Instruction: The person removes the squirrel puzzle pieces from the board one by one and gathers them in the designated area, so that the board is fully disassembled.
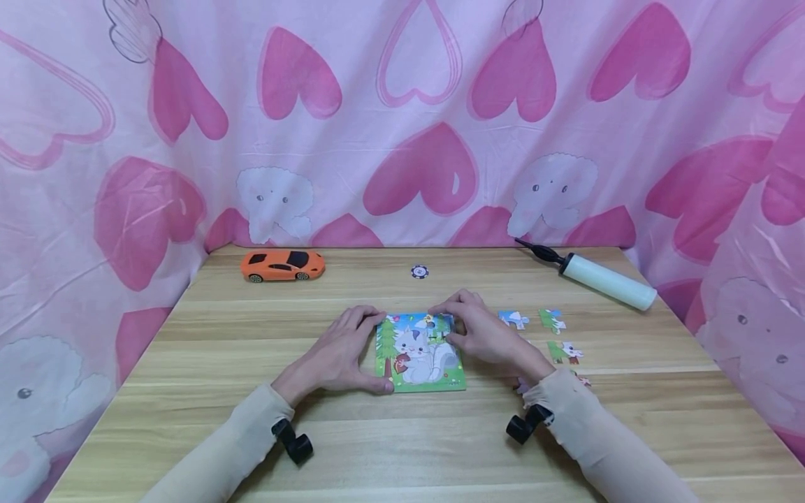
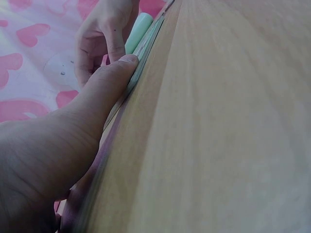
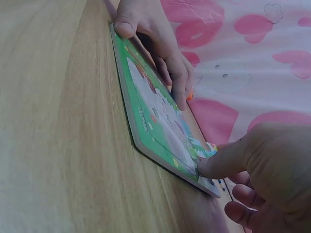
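A square jigsaw puzzle board (image 1: pixel 420 377) with a white squirrel picture lies flat on the table. My left hand (image 1: pixel 339 353) holds its left side, thumb on the near corner and fingers at the far corner. Over the upper right part, my right hand (image 1: pixel 484 332) pinches a small puzzle piece (image 3: pixel 205 147), which stands tilted above the board in the right wrist view. Its thumb touches the board's right part there. Most of the piece is hidden by the fingers. In the left wrist view, the left thumb (image 2: pixel 109 80) presses along the board's edge.
Right of the board lie several loose puzzle pieces (image 1: pixel 552 321), some partly behind the right wrist. An orange toy car (image 1: pixel 283 266) stands at the back left, a poker chip (image 1: pixel 420 272) at the back middle, a hand pump (image 1: pixel 606 281) at the back right. A pink curtain (image 1: pixel 402 105) hangs behind.
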### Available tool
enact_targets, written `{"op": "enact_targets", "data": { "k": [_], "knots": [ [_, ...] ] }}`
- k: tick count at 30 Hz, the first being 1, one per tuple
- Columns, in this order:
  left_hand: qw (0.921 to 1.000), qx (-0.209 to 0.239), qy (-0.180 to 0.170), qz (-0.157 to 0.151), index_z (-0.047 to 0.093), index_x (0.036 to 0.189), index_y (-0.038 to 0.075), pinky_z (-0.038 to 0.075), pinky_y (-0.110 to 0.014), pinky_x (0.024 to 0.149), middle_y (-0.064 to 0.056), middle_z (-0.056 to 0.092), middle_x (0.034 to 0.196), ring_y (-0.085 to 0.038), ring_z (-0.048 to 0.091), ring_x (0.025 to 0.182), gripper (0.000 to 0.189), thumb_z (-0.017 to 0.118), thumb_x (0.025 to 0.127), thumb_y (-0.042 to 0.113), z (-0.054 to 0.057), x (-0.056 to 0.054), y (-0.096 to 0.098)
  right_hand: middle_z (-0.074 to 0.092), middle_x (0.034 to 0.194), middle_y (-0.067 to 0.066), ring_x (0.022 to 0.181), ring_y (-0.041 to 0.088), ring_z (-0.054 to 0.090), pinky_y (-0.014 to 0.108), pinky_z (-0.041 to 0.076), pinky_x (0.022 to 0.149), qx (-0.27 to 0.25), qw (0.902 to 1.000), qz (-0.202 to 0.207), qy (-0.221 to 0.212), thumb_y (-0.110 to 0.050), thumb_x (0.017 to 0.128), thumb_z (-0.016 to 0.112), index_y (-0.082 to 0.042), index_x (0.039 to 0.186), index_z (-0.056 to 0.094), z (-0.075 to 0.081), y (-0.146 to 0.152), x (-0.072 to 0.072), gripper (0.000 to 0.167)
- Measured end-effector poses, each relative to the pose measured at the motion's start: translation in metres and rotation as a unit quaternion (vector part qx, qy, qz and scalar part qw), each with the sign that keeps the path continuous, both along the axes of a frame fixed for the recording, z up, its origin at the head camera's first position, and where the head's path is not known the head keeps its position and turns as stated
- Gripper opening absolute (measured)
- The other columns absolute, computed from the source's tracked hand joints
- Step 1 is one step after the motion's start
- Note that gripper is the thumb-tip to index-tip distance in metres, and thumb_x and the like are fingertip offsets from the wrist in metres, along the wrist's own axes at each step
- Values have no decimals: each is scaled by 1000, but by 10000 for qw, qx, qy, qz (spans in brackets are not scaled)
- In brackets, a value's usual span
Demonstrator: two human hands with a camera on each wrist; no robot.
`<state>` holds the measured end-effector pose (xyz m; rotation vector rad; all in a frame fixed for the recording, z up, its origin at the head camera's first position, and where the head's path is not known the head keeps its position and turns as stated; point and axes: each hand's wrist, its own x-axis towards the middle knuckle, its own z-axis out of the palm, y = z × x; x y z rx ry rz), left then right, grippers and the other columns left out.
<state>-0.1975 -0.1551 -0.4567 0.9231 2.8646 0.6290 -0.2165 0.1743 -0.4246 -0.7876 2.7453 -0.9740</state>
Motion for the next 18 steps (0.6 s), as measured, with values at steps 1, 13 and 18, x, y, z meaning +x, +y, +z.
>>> {"op": "enact_targets", "data": {
  "k": [1, 13, 18],
  "knots": [
    [10000, 10, 17, -10, 35, 174, 10, 30, -55, 135, -8, 35, 172, -27, 36, 155, 138, 80, 73, 93, 0, 0, 0, 57, 135, 3, 121, 27, 50, 39, 49, 91, 6, 10000, 1, 36, -3, 103, 78, -23, 151, 70, 0, 0, 0, 53],
    [10000, 18, 56, -14, 36, 174, 10, 30, -55, 135, -8, 35, 172, -27, 37, 155, 137, 80, 73, 92, 0, 0, 0, 61, 136, 2, 125, 28, 56, 48, 57, 104, -69, 9996, -259, 109, -7, 98, 83, -19, 149, 72, 12, 5, 0, 53],
    [10000, -1, 22, -12, 35, 174, 10, 30, -54, 135, -8, 35, 172, -27, 36, 156, 138, 80, 73, 92, 1, 0, 0, 65, 138, 9, 132, 34, 59, 59, 55, 112, -118, 9990, -277, 327, -8, 96, 85, -16, 146, 74, 21, 11, -5, 51]
  ]
}}
